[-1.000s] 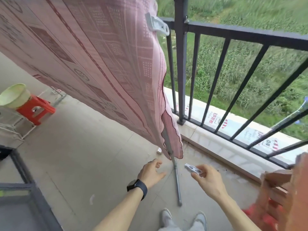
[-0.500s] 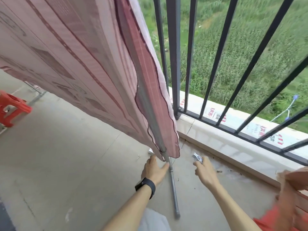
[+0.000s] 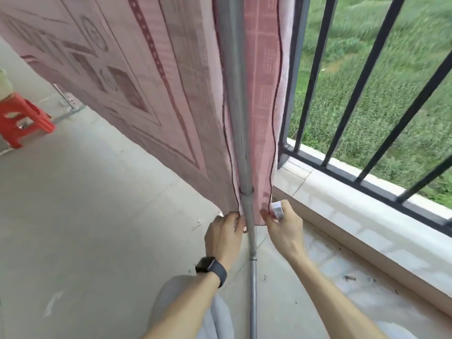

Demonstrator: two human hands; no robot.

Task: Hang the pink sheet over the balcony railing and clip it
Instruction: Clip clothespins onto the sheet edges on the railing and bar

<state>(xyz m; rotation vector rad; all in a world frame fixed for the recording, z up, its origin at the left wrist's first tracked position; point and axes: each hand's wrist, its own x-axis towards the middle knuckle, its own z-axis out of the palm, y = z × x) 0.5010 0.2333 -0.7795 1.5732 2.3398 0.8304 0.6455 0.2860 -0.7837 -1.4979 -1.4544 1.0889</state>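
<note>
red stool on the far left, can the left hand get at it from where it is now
Probably not. The left hand is pinching the pink sheet hem beside the metal pole, and the red stool stands well off across bare floor; nothing blocks it, but the person would have to step over.

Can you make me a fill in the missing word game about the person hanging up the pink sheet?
1. The right hand holds a small white ____ next to the corner of the pink sheet.
2. The left hand, the one with the black ____ on its wrist, pinches the sheet's other bottom corner.
3. Between the two hands stands a grey metal ____.
4. Far to the left, the stool on the floor is coloured ____.

Missing words: clip; watch; pole; red
</note>
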